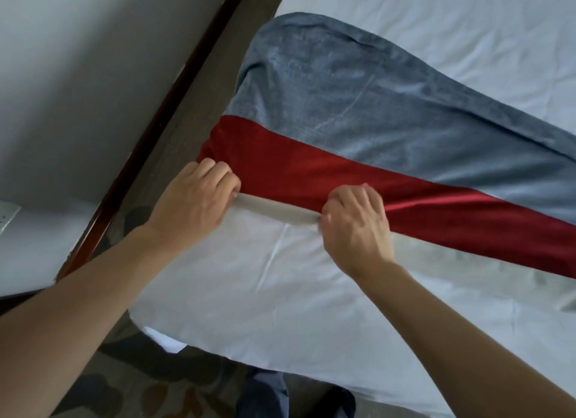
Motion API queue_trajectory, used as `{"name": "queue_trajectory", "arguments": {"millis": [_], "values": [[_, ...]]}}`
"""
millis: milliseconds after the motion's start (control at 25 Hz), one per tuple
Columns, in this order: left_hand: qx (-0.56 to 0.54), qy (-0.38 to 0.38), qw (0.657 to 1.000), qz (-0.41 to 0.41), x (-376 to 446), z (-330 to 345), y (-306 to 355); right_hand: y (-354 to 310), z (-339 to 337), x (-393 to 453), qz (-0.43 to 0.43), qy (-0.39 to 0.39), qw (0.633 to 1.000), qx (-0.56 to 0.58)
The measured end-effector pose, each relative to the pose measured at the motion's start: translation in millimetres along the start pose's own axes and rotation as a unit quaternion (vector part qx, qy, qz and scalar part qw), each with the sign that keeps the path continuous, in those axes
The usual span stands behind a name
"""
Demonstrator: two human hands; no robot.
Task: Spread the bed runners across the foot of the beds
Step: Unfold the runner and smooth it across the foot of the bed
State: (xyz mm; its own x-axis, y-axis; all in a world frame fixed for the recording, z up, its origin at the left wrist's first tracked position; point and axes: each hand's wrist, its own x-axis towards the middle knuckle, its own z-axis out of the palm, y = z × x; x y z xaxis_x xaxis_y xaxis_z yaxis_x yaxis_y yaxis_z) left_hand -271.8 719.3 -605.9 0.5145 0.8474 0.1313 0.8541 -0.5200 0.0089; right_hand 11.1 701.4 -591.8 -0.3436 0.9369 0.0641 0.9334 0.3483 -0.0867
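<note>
Red-grey bed runner [358, 130] edge gripped by both hands, white bed [265, 293]

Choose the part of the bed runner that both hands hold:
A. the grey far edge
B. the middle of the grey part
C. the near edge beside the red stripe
C: the left hand and right hand curl on the bed runner's near edge, along the red stripe.
</note>
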Motion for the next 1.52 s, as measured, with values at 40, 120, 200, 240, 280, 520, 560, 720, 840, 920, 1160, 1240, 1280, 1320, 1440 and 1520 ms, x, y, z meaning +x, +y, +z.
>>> {"name": "queue_trajectory", "arguments": {"millis": [40,120,200,240,280,520,560,720,840,920,1160,1240,1280,1320,1440,1520], "values": [[0.001,0.003,1.0,-0.003,-1,-1,0,-2,0,-1,0.016,0.001,1.0,0.005],[0.005,-0.019,1.0,0.019,-8,0,2,-11,1,-11,0.005,-0.024,1.0,-0.011],[0.006,-0.03,0.999,0.028,-19,1,4,-16,1,-15,-0.015,-0.04,0.999,-0.027],[0.007,-0.019,1.0,0.017,-20,0,4,-16,0,-13,-0.011,-0.04,0.999,-0.028],[0.007,-0.009,1.0,0.006,-19,0,3,-17,0,-10,0.001,-0.039,0.999,-0.027],[-0.004,-0.044,0.999,0.007,-43,0,7,-30,6,-27,-0.012,-0.043,0.999,-0.027],[-0.009,-0.044,0.999,0.003,-44,0,7,-30,5,-25,-0.001,-0.037,0.999,-0.02],[-0.009,-0.055,0.998,-0.009,-43,-5,14,-35,3,-37,-0.013,-0.051,0.999,-0.016],[-0.055,-0.038,0.998,-0.012,-20,-13,35,-21,0,-44,-0.001,-0.043,0.999,0.007],[-0.087,-0.035,0.996,0.011,4,-16,69,-2,-6,-45,0.014,-0.03,0.999,0.016],[-0.094,-0.06,0.992,0.061,84,8,222,102,-12,-101,0.087,-0.01,0.996,0.001],[-0.09,-0.069,0.992,0.058,107,14,260,151,-18,-122,0.115,-0.016,0.993,-0.009],[-0.09,-0.079,0.991,0.057,116,15,276,171,-20,-131,0.122,-0.023,0.992,-0.012],[-0.089,-0.088,0.991,0.056,121,15,293,189,-22,-141,0.124,-0.03,0.992,-0.01],[-0.085,-0.071,0.993,0.044,128,13,338,218,-29,-167,0.113,-0.041,0.992,0.026],[-0.081,-0.052,0.995,0.002,130,11,358,228,-31,-178,0.119,-0.04,0.989,0.072]]}}
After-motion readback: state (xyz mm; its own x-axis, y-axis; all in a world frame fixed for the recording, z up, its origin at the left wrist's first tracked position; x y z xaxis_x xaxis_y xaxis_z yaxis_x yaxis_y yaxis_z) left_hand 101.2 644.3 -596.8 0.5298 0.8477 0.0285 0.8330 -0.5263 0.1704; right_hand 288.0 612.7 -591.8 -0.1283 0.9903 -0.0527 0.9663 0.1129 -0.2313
